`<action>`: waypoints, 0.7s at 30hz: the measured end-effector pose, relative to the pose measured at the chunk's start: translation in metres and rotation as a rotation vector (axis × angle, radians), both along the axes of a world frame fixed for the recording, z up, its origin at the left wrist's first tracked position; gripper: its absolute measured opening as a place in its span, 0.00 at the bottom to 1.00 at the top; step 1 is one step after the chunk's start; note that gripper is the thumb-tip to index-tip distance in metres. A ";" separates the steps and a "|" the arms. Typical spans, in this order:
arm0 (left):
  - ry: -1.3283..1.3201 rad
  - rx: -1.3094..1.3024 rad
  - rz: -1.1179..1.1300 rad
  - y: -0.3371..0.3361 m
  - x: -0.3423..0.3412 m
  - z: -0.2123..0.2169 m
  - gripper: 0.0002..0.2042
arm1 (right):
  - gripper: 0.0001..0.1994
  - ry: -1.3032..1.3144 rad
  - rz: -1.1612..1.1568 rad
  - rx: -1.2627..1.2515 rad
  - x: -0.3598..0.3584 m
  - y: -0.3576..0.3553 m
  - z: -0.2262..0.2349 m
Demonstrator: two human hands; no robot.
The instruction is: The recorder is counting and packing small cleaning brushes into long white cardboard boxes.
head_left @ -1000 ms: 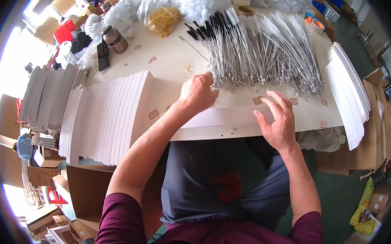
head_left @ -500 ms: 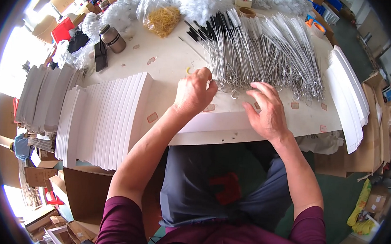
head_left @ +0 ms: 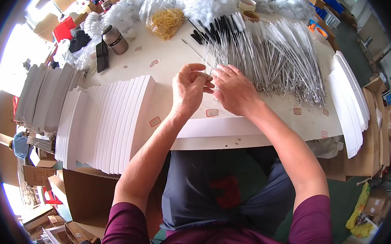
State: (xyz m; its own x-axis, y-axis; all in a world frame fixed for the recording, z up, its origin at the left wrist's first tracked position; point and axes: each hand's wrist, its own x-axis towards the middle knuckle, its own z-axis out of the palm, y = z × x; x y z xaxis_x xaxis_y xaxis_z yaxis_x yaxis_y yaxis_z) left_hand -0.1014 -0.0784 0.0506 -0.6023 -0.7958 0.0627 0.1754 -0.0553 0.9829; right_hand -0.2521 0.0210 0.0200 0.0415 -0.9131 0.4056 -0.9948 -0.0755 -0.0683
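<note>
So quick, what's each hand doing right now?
Left hand: closed, pinching thin wires.
Right hand: fingers bent; can't tell if its grip holds anything.

wire brushes [head_left: 268, 53]: partly hidden behind right grip [head_left: 235, 89] | shirt [head_left: 225, 240]: cut off below

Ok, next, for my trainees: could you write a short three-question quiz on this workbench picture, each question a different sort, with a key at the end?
1. Multiple choice: What lies right beside the metal bottle?
a) an orange tape roll
b) a flat black phone-like object
c) the white card at the table's right end

2. True or false: The pile of wire-stemmed brushes lies to the right of the bag of yellow bands.

3. Fill in "left" or "right": The left hand and the right hand are close together near the ____ end of the brush pile.

Key: 1. b; 2. true; 3. left
</note>
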 end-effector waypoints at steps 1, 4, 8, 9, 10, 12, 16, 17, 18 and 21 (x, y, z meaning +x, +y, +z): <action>-0.023 -0.043 -0.022 -0.001 0.001 -0.001 0.13 | 0.25 0.032 0.005 0.044 -0.001 -0.005 -0.002; -0.100 -0.149 -0.050 0.002 0.003 0.008 0.10 | 0.28 0.037 0.004 0.036 -0.011 -0.015 -0.009; -0.227 -0.371 -0.003 0.008 0.013 0.026 0.08 | 0.29 0.043 -0.023 0.070 -0.012 -0.019 -0.011; -0.225 -0.369 -0.002 0.007 0.017 0.027 0.08 | 0.30 0.038 -0.028 0.074 -0.011 -0.019 -0.012; -0.224 -0.429 0.030 0.007 0.021 0.027 0.08 | 0.30 0.032 -0.032 0.078 -0.010 -0.020 -0.012; -0.231 -0.540 0.076 0.007 0.030 0.031 0.07 | 0.30 0.027 -0.039 0.088 -0.010 -0.021 -0.011; -0.246 -0.639 0.092 0.027 0.051 0.047 0.06 | 0.31 0.001 -0.076 0.144 -0.011 -0.021 -0.009; -0.244 -0.640 0.091 0.034 0.057 0.049 0.06 | 0.31 0.002 -0.078 0.143 -0.011 -0.021 -0.009; -0.213 -0.616 0.096 0.040 0.063 0.050 0.06 | 0.32 -0.004 -0.084 0.156 -0.010 -0.022 -0.009; -0.179 -0.552 0.106 0.055 0.079 0.054 0.07 | 0.32 -0.007 -0.094 0.175 -0.010 -0.022 -0.009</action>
State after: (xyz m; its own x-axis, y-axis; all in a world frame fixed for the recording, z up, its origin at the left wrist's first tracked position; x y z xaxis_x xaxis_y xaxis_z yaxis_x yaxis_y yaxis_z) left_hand -0.0221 -0.0238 0.1050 -0.5607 -0.7308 0.3893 -0.0191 0.4815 0.8763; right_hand -0.2623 -0.0013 0.0109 -0.0494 -0.9693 0.2407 -0.9963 0.0310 -0.0796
